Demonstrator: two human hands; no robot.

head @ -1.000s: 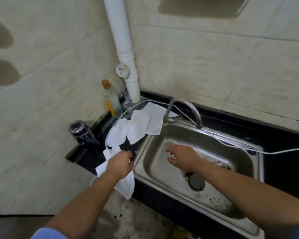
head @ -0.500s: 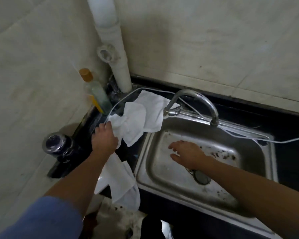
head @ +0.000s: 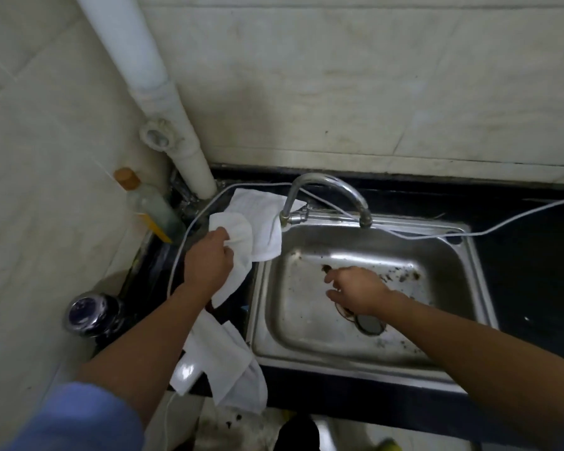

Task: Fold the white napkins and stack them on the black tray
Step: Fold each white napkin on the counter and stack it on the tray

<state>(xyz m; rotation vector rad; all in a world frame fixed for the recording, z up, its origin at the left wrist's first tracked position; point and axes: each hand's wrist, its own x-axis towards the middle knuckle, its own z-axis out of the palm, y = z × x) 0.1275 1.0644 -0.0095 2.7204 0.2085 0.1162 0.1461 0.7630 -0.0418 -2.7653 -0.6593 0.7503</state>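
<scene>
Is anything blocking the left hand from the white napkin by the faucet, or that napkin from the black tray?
Nothing blocks the hand: the left hand already grips the white napkin beside the faucet. No black tray shows in this view, so the route to it cannot be judged. The right hand hovers over the sink, apart.

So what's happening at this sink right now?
A person stands at a steel sink set in a black counter. The left hand grips a white napkin lying beside the faucet; another napkin hangs over the counter's front edge. The right hand hovers open over the basin, holding nothing. Nothing looks neatly folded or stacked yet, and no black tray is clearly visible.
</scene>
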